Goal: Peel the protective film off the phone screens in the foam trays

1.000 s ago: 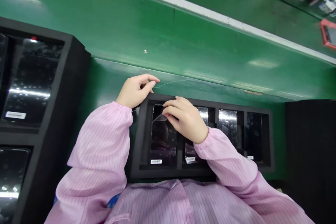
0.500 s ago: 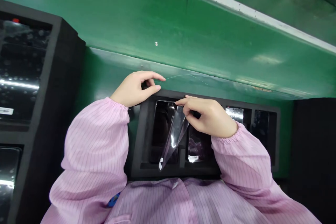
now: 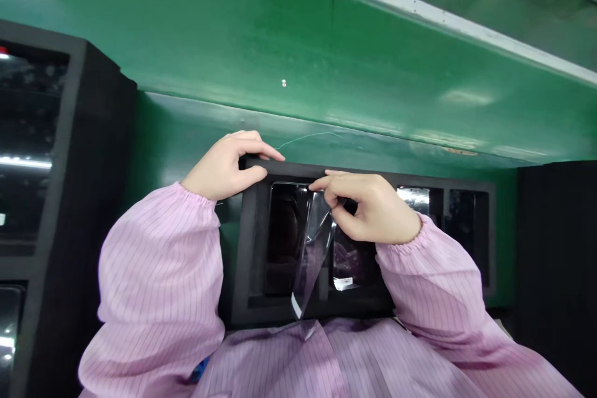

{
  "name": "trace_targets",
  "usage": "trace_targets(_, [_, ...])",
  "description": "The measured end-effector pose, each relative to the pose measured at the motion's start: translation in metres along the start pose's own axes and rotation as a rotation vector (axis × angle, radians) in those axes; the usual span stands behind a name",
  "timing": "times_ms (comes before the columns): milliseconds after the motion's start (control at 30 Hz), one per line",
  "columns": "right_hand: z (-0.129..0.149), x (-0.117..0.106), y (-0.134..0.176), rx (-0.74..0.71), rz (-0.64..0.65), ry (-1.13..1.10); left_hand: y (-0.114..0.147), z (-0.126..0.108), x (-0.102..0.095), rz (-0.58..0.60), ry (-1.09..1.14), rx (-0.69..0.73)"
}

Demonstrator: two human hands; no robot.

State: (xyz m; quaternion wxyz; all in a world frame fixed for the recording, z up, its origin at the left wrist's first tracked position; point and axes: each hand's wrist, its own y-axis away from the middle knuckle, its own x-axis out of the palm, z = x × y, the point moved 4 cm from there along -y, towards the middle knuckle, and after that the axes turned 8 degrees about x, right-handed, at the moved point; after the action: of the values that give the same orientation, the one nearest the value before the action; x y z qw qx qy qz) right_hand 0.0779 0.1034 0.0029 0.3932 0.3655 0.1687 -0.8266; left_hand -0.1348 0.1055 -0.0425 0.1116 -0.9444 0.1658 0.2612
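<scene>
My left hand (image 3: 228, 165) rests at the far left corner of a black foam tray (image 3: 241, 273). Its thumb and fingers are spread apart along the rim and hold nothing. Over the tray's middle, my right hand (image 3: 370, 206) pinches the top of a clear protective film (image 3: 310, 267), which hangs tilted with a white tab at its low end. A dark glossy phone-like screen (image 3: 283, 236) lies in the left compartment, partly behind the film. Beside it is another dark panel (image 3: 349, 258) with a white label, partly covered by my right hand.
More glossy panels (image 3: 466, 214) sit in the tray's right compartments. Tall black foam trays stand at the left (image 3: 88, 186) and right (image 3: 555, 261). A green wall (image 3: 224, 43) rises behind, and a thin thread (image 3: 308, 136) lies on the green surface.
My left hand has moved slightly left and down, from above the tray's far edge onto its corner. The film's lower end has swung a little right and toward me; my right hand stays nearly still.
</scene>
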Motion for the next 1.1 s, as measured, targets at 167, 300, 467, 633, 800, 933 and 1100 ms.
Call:
trace_targets(167, [0.011, 0.002, 0.008, 0.007, 0.002, 0.182, 0.004, -0.003, -0.003, 0.033, -0.018, -0.030])
trace_targets(300, [0.030, 0.003, 0.017, -0.005, -0.062, 0.356, 0.013, -0.006, -0.006, 0.100, -0.059, -0.070])
trace_targets(467, [0.051, 0.021, 0.026, 0.029, -0.027, 0.363, 0.024, -0.008, -0.001, 0.236, -0.108, -0.102])
trace_targets(633, [0.063, 0.041, 0.027, 0.016, -0.143, 0.267, 0.031, -0.008, 0.005, 0.352, -0.164, -0.134])
trace_targets(800, [0.069, 0.044, 0.024, 0.077, -0.360, 0.029, 0.036, -0.004, 0.005, 0.415, -0.195, -0.126])
trace_targets(933, [0.070, 0.049, 0.025, 0.185, -0.439, -0.045, 0.038, 0.000, 0.009, 0.403, -0.262, -0.123])
trace_targets(1100, [0.073, 0.061, 0.029, 0.183, -0.431, -0.051, 0.040, -0.002, 0.016, 0.349, -0.359, -0.093])
